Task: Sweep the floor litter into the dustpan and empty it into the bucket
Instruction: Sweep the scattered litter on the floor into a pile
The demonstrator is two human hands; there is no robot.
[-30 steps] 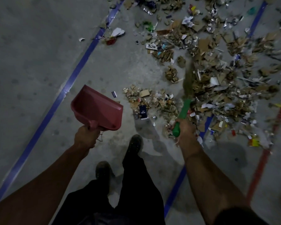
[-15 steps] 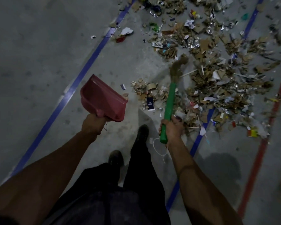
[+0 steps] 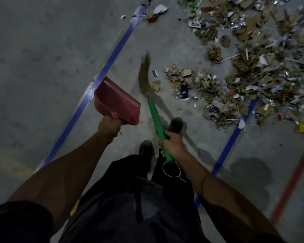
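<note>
The left hand (image 3: 109,126) is wrapped around the short handle of a red plastic dustpan (image 3: 117,100), holding it up off the grey concrete floor (image 3: 33,58) with the pan's mouth pointing away from the person and its inside showing no litter that can be made out. A blue tape line (image 3: 102,71) runs along the floor under and beyond that hand, slanting up to the right.

Just to the right of the dustpan, the right hand (image 3: 172,144) is clenched around the lower part of the green plastic handle of a broom with straw-coloured bristles (image 3: 153,109). The handle slants up and to the left from that hand, so the blurred bristle head sits ahead of the gap between the two hands, close beside the dustpan's far right corner; whether the bristles touch the floor cannot be told. A loop of white string (image 3: 172,171) hangs from the handle's end below the right hand.

Two dark shoes (image 3: 175,125) stand on the floor between and just beyond the hands.

Ahead and to the right of the right hand lies the scattered litter of torn cardboard, paper scraps and foil (image 3: 249,81), well apart from the dustpan, with a small dark blue card (image 3: 184,92) at its near left edge. A second blue line (image 3: 235,137) and a red tape line (image 3: 291,181) cross the floor farther right of that hand. The bucket is out of view.
</note>
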